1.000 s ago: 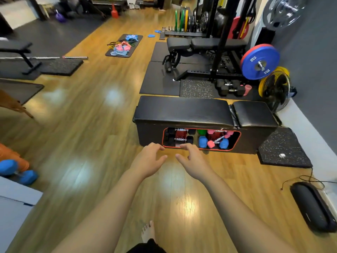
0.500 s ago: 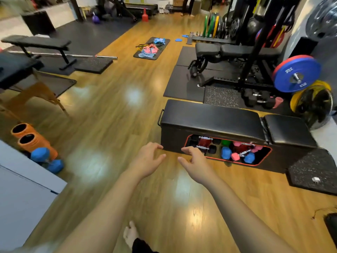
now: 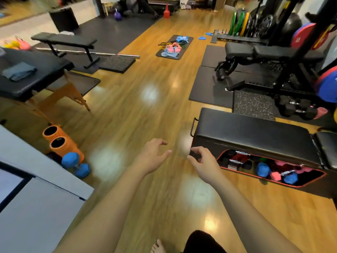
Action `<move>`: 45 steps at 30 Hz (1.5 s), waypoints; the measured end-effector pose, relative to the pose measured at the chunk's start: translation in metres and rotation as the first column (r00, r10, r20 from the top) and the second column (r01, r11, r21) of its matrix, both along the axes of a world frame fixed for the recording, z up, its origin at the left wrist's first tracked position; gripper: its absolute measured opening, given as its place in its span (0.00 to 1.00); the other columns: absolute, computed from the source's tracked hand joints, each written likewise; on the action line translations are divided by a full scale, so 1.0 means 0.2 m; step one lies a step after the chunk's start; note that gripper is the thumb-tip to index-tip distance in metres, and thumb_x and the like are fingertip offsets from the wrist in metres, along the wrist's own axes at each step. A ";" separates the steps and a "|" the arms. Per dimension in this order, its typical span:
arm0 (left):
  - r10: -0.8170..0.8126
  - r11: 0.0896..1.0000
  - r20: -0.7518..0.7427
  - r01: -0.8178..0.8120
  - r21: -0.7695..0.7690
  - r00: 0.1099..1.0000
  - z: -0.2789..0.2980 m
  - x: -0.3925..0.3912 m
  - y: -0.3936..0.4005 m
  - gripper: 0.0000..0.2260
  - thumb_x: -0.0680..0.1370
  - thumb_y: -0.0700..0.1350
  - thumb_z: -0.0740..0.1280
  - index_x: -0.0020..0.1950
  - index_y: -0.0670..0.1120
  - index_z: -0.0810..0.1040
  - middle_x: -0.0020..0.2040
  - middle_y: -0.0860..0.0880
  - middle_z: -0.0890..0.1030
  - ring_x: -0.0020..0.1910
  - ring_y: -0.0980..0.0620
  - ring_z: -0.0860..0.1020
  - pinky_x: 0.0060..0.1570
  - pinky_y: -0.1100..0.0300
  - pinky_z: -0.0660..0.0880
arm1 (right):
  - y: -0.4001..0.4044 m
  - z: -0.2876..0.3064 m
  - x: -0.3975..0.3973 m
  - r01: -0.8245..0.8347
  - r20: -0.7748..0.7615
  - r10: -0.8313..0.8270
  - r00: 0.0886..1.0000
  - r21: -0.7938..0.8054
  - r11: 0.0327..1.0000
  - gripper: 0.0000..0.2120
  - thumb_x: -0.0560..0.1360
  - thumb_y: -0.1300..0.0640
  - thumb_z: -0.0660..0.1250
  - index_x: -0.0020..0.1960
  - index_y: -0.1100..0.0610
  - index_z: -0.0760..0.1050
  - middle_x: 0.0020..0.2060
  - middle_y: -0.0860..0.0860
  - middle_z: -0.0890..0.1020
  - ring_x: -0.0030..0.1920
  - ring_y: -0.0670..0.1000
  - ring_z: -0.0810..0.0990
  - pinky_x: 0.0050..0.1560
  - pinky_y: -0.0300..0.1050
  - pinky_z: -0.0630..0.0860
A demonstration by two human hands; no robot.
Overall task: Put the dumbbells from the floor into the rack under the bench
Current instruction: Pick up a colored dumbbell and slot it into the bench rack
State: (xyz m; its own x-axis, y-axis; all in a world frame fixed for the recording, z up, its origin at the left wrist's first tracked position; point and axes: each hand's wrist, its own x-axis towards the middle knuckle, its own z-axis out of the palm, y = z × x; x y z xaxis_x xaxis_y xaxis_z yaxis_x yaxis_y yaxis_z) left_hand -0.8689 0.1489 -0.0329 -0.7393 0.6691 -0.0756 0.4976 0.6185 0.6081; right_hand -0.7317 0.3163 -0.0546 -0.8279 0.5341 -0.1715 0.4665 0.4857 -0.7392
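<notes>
A blue hex dumbbell (image 3: pixel 75 164) lies on the wooden floor at the left, beside two orange foam rollers (image 3: pixel 60 143). The black padded bench (image 3: pixel 251 132) stands at the right, and its red-rimmed rack opening (image 3: pixel 269 168) holds several dumbbells in blue, pink, red and black. My left hand (image 3: pixel 152 155) and my right hand (image 3: pixel 204 161) hover side by side over bare floor between the bench and the blue dumbbell. Both hold nothing, with fingers loosely spread.
A white cabinet (image 3: pixel 36 198) fills the lower left corner. A black massage table (image 3: pixel 34 75) on wooden legs stands at the left. Black hex dumbbells (image 3: pixel 293 106) and a squat rack with an incline bench (image 3: pixel 264 53) lie behind the storage bench. My bare foot (image 3: pixel 158 246) shows at the bottom.
The view has swung left: the bench slid to the right of the frame and the blue dumbbell and rollers came further into view. My empty hands kept their pose.
</notes>
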 end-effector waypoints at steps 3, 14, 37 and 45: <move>0.022 1.000 0.009 -0.023 0.013 1.000 -0.02 -0.16 -0.02 0.17 0.78 0.50 0.68 0.64 0.45 0.77 0.63 0.46 0.77 0.63 0.49 0.75 0.60 0.62 0.66 | 0.00 -0.01 -0.18 -0.019 0.028 0.018 0.999 0.027 0.999 0.20 0.78 0.46 0.65 0.67 0.51 0.72 0.62 0.47 0.74 0.60 0.48 0.75 0.62 0.46 0.73; 0.081 0.996 0.064 -0.078 -0.040 0.995 -0.13 -0.95 0.13 0.16 0.79 0.53 0.66 0.65 0.49 0.76 0.63 0.51 0.76 0.64 0.53 0.74 0.60 0.63 0.67 | 0.27 -0.14 -1.09 -0.047 0.058 0.051 0.997 -0.055 0.997 0.16 0.78 0.45 0.63 0.62 0.51 0.75 0.53 0.45 0.79 0.49 0.46 0.78 0.54 0.48 0.77; 0.049 0.999 0.248 -0.048 -0.011 0.968 -0.29 -2.88 1.17 0.11 0.79 0.53 0.66 0.61 0.55 0.75 0.59 0.56 0.76 0.59 0.59 0.73 0.56 0.63 0.68 | 1.30 -0.27 -2.85 -0.014 0.117 0.026 0.993 -0.099 0.995 0.15 0.78 0.43 0.62 0.61 0.49 0.74 0.53 0.42 0.77 0.43 0.42 0.78 0.44 0.39 0.73; -0.250 0.963 0.273 0.269 -0.033 0.929 -0.28 -3.69 1.81 0.12 0.78 0.52 0.68 0.60 0.51 0.77 0.58 0.53 0.79 0.59 0.54 0.77 0.55 0.63 0.71 | 1.72 -0.21 -3.40 0.252 0.072 -0.245 0.967 -0.110 0.962 0.13 0.78 0.47 0.63 0.60 0.51 0.75 0.53 0.45 0.78 0.39 0.40 0.74 0.39 0.33 0.69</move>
